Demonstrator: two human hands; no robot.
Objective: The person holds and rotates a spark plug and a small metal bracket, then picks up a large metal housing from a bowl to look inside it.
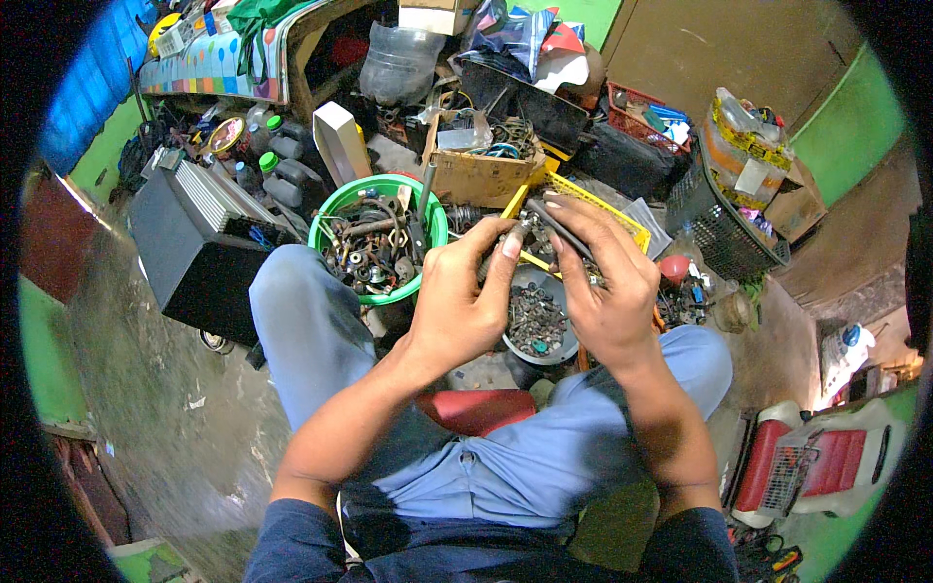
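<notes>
Both hands are raised in front of me, above a grey bucket (568,356) of small metal hardware. Between thumb and fingers, my left hand (462,291) pinches a small shiny metal piece (526,222), too small to name exactly. My right hand (612,287) is closed around a dark, narrow bar-shaped tool (564,231), its kind unclear. The tool's end lies close to the metal piece; whether they touch I cannot tell. Left of my left hand stands a green basin (439,225) heaped with bolts and worn metal parts. A yellow crate (607,207) sits behind my right hand.
A black box-shaped case (199,267) stands at left, near dark bottles with green caps (282,180). Farther back are a cardboard box (476,175) of wires and a red basket (641,121). A tall black basket (724,219) stands right, and a red-and-white object (812,462) lies lower right.
</notes>
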